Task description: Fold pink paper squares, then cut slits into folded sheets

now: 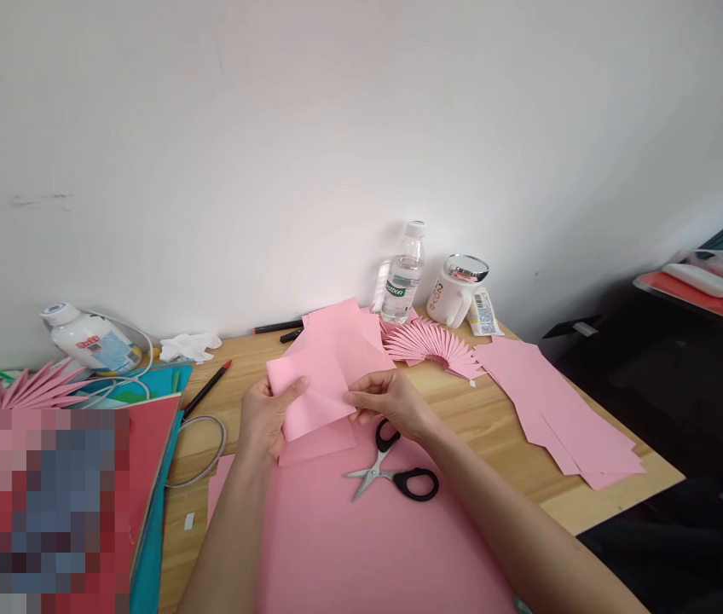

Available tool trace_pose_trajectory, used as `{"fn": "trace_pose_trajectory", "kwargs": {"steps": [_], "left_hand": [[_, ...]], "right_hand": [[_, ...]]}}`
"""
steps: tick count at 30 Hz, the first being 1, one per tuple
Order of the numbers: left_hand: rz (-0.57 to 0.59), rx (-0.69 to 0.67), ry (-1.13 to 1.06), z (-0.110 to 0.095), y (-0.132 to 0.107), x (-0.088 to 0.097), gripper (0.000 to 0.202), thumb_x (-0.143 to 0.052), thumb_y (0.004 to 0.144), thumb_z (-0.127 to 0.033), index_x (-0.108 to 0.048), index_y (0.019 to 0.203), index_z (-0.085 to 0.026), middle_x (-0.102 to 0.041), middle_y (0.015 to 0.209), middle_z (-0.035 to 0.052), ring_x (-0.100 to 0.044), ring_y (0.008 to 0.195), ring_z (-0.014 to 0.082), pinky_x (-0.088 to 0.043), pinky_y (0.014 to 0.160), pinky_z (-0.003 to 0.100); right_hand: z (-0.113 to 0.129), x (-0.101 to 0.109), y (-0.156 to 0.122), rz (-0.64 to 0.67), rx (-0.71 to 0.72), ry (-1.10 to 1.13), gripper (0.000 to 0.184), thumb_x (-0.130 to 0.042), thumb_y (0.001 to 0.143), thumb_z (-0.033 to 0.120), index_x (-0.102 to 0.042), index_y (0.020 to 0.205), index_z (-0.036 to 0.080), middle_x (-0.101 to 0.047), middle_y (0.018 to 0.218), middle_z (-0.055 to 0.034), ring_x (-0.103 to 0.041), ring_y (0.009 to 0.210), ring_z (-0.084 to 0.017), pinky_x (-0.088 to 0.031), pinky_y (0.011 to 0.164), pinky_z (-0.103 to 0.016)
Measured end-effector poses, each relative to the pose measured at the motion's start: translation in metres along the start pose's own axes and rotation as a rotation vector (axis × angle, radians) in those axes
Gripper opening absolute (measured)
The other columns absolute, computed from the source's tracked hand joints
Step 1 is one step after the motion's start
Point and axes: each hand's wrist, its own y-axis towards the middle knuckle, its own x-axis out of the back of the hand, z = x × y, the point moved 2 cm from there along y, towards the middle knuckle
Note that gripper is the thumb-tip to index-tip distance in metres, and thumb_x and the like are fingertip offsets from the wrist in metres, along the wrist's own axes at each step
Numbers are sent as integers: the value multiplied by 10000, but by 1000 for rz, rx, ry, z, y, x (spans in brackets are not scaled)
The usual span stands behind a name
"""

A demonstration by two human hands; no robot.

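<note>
Both my hands hold a folded pink paper sheet [326, 371] just above the wooden table [502, 431]. My left hand [267, 419] grips its lower left corner, thumb on top. My right hand [388, 401] pinches its right edge. Below the hands lies a large pink sheet [349, 546] flat on the table. Black-handled scissors [393, 474] rest on that sheet, right under my right hand, blades pointing left.
A pleated pink paper fan [431, 345], a water bottle [403, 275] and a white mug [454, 292] stand at the back. Pink strips [559, 409] lie at the right edge. Red and teal sheets [153, 452], a pencil [206, 389], a cable and a white bottle [89, 341] sit at the left.
</note>
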Motion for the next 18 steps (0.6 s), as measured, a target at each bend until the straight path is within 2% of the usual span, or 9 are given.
{"fn": "trace_pose_trajectory", "kwargs": {"steps": [6,13,18], "left_hand": [[-16,-27,27,2,1,1,462,-839,377,-245,-628,761,-97,-675,688,49,-590,564,151,-490,542,292],[2,-105,73,-1,-1,-2,482,-825,406,-279,-635,809,-96,-678,727,60,-593,582,157,-492,550,293],[101,-183,189,0,-6,-7,447,-800,472,-314,-642,832,-102,-674,764,64,-591,618,158,-485,562,278]], "right_hand": [[2,-2,0,-12,38,-42,285,-767,563,344,-647,686,116,-653,599,-11,-624,523,-111,-508,532,-218],[-2,0,3,-32,114,-154,259,-736,606,346,-610,671,128,-605,598,10,-550,512,-82,-457,522,-217],[1,-2,3,-22,193,-59,282,-722,626,389,-583,666,147,-579,608,27,-519,546,-82,-440,550,-216]]}}
